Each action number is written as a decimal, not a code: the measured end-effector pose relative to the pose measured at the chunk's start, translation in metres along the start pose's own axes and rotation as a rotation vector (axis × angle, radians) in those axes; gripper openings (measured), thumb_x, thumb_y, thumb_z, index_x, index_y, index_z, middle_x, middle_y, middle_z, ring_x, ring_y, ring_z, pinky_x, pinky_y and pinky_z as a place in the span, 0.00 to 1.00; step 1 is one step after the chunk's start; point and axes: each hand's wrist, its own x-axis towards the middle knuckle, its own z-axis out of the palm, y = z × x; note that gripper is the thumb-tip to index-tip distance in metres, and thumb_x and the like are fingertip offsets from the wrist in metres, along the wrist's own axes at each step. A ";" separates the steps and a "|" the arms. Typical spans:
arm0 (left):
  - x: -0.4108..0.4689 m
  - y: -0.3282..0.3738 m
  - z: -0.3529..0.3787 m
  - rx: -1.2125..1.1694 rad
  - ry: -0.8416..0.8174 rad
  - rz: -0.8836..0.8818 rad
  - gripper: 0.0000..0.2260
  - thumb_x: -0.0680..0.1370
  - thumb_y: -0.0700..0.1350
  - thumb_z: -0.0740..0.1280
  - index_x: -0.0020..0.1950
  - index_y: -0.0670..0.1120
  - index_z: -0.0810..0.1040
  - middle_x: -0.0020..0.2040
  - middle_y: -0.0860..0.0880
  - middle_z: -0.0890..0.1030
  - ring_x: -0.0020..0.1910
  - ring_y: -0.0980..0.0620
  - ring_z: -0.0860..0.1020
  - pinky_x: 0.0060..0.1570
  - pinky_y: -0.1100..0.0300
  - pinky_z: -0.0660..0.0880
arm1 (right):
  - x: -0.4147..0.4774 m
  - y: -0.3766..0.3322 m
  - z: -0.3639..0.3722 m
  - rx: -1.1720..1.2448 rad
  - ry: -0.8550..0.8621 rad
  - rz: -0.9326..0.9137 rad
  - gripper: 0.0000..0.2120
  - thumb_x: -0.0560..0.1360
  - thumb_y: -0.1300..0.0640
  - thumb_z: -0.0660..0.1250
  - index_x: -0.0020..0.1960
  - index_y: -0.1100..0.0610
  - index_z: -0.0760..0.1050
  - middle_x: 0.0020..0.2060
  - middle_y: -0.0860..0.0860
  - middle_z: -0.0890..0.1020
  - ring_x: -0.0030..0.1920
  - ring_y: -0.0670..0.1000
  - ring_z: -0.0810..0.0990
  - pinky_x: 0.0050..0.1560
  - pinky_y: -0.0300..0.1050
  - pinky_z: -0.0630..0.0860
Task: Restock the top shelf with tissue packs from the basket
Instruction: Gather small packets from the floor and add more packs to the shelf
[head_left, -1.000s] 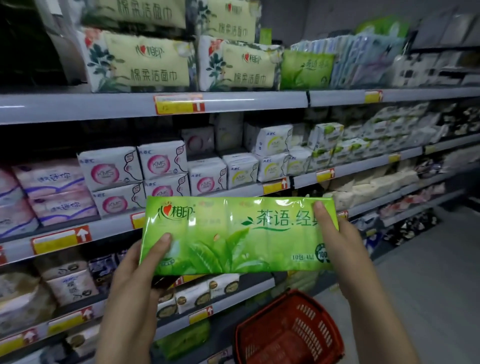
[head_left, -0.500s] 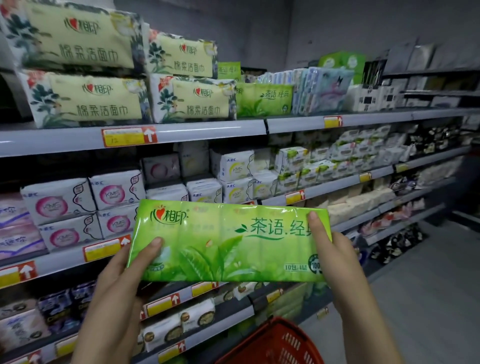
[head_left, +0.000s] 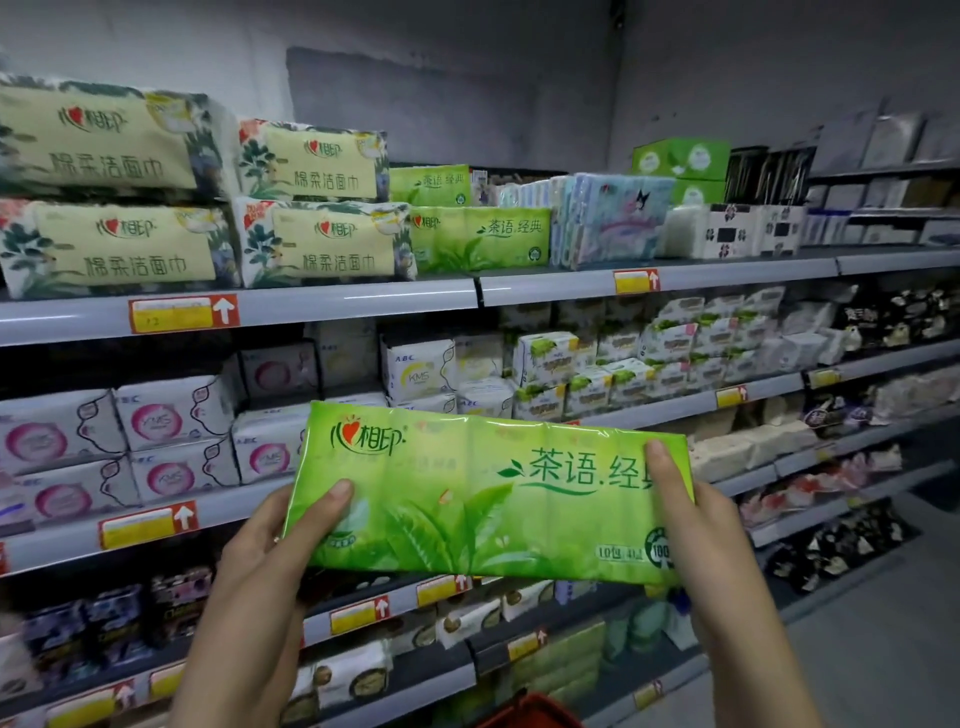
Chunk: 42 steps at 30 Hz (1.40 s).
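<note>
A dim grey wall is seen above tiered grey store shelving; grey floor is seen to its right.

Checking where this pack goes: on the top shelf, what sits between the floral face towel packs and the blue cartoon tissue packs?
In the head view, two stacked green tea tissue packs fill the gap between the floral packs and the blue cartoon packs.

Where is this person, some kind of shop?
Most likely a supermarket aisle: long shelves stacked with packaged goods, yellow price tags along their edges, and a red shopping basket below.
</note>
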 end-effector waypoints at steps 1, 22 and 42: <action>-0.002 -0.003 0.009 0.003 0.000 0.004 0.42 0.41 0.67 0.79 0.52 0.51 0.83 0.51 0.51 0.85 0.56 0.49 0.80 0.64 0.46 0.70 | 0.005 0.003 -0.008 0.004 -0.006 -0.010 0.22 0.74 0.36 0.58 0.45 0.53 0.80 0.37 0.50 0.84 0.39 0.50 0.83 0.37 0.44 0.76; 0.028 -0.016 0.042 0.066 -0.049 -0.029 0.50 0.37 0.61 0.82 0.56 0.43 0.80 0.50 0.43 0.85 0.48 0.44 0.84 0.45 0.51 0.78 | 0.062 -0.015 -0.038 0.014 -0.084 -0.071 0.29 0.66 0.31 0.59 0.43 0.57 0.79 0.41 0.58 0.83 0.42 0.56 0.82 0.46 0.52 0.77; 0.112 -0.047 0.050 0.081 0.020 0.046 0.20 0.74 0.52 0.70 0.61 0.43 0.78 0.59 0.39 0.81 0.59 0.39 0.79 0.56 0.45 0.75 | 0.147 -0.036 -0.036 0.063 -0.109 -0.188 0.20 0.73 0.38 0.59 0.32 0.52 0.63 0.23 0.43 0.65 0.28 0.44 0.64 0.34 0.45 0.60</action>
